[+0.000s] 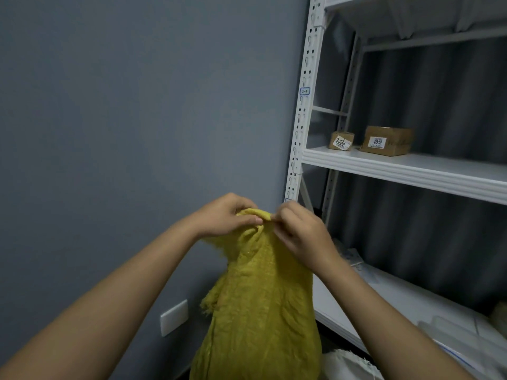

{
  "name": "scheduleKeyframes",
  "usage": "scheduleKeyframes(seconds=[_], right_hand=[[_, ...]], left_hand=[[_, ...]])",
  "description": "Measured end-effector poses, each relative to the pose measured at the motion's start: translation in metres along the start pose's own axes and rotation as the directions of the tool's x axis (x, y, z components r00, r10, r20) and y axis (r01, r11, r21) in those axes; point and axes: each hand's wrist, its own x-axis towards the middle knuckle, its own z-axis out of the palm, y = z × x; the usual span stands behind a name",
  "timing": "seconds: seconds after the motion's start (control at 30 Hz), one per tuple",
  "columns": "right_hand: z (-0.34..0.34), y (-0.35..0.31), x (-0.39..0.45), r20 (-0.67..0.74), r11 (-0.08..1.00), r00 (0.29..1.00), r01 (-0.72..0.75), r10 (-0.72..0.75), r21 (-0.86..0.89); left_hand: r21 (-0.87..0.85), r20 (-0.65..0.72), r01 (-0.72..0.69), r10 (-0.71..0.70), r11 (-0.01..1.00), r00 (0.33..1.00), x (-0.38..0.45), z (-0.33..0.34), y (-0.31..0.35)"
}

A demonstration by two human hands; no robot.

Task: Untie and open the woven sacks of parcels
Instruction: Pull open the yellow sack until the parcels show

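At the top of the upright yellow woven sack (258, 297), between the grey wall and the white shelving rack (304, 111), both hands meet on the bunched neck. The left hand (225, 215) pinches the gathered fabric from the left; the right hand (301, 231), its grip likewise closed on the neck, pinches it from the right. With the sack's long axis running straight down below both grips, neither hand is nearer, and the mouth looks still closed.
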Motion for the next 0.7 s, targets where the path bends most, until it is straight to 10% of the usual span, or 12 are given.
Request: scheduleKeyframes(seconds=[0.3,0.43,0.7], right_hand=[[0.000,0.003,0.000,0.061,0.984,0.993,-0.113,0.105,0.136],[-0.001,-0.006,0.011,0.289,0.596,0.831,-0.545,0.475,0.589],[-0.008,0.002,-0.001,0.159,0.760,0.876,-0.476,0.456,0.442]], left_hand=[[-0.107,-0.026,0.074,-0.077,0.991,0.997,-0.002,-0.005,0.003],[-0.065,-0.155,-0.042,0.031,0.997,0.987,0.002,-0.002,0.005],[-0.217,0.064,0.128,-0.117,0.968,0.991,-0.002,0.006,-0.003]])
